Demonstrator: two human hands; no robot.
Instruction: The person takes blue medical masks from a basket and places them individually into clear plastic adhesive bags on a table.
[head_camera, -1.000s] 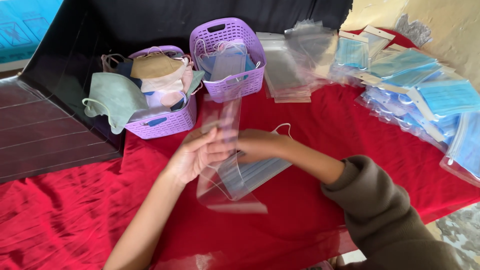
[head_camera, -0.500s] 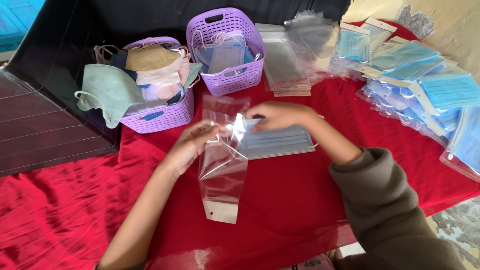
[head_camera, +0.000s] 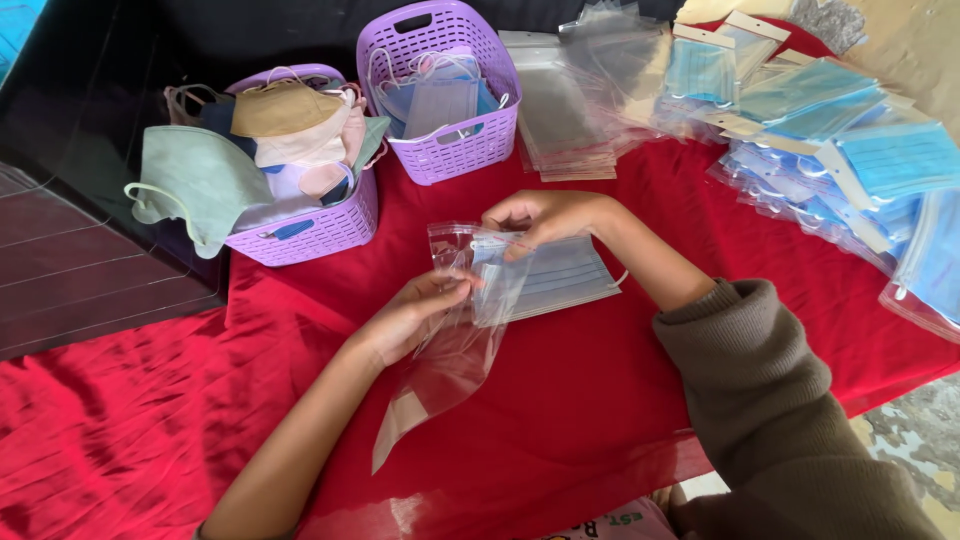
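Observation:
My left hand (head_camera: 412, 315) grips a clear plastic sleeve (head_camera: 450, 350) by its upper part; the sleeve hangs down toward me over the red cloth (head_camera: 600, 400). My right hand (head_camera: 545, 215) pinches the near end of a light blue face mask (head_camera: 560, 280) at the sleeve's open mouth. The mask's left end lies inside the sleeve's opening, the rest sticks out to the right on the cloth.
Two purple baskets stand at the back: one (head_camera: 320, 225) heaped with coloured masks, one (head_camera: 450, 140) holding blue masks. A stack of empty clear sleeves (head_camera: 570, 120) lies beside them. Bagged blue masks (head_camera: 850, 170) pile up at the right. A dark floor (head_camera: 70, 280) lies left.
The sleeve has turned from hanging straight down to slanting, and the mask has slid left into its mouth. Both hands shifted slightly toward me.

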